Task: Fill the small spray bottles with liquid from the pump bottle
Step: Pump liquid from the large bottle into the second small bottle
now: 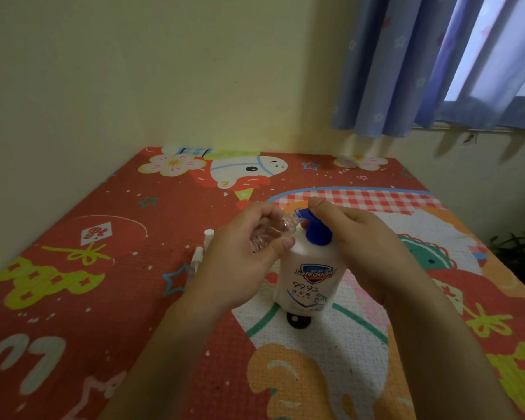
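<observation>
A white pump bottle [311,274] with a blue pump head [314,228] stands upright on the patterned mat. My left hand [243,256] grips a small clear spray bottle [273,234], tilted with its open neck right at the blue nozzle tip. My right hand [361,237] rests on top of the pump head, fingers laid over it. Two white spray caps [202,253] lie on the mat just left of my left hand, partly hidden by it.
The colourful red mat [103,268] covers the table, which meets cream walls at the back and left. A blue curtain [406,71] hangs at the upper right. A small black round object [298,321] lies in front of the pump bottle.
</observation>
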The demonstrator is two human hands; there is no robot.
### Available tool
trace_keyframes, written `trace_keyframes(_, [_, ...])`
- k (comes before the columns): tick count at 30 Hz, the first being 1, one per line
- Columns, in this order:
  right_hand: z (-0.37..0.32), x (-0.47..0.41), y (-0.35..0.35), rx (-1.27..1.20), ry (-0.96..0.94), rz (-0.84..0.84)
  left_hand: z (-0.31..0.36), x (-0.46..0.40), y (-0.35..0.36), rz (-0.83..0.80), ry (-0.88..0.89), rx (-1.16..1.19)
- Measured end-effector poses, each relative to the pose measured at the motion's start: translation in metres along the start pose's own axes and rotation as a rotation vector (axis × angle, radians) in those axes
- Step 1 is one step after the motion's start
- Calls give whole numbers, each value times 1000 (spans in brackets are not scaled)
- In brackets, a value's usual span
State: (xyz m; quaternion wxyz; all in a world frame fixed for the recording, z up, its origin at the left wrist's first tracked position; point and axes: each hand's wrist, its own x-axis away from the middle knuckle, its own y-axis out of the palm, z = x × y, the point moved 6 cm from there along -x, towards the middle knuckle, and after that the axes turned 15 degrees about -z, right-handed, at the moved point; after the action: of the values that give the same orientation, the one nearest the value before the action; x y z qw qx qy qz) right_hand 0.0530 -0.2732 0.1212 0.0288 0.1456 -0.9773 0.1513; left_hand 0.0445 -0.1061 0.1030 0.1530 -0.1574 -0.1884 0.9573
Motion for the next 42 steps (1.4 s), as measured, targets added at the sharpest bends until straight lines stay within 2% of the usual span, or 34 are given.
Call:
trace_keyframes(18, [-3,2,7,-59,84,-9,10,1,0,8,17,-2])
trace_keyframes(42, [2,-2,2,-57,44,-14,4,1,-2,21,33,-21])
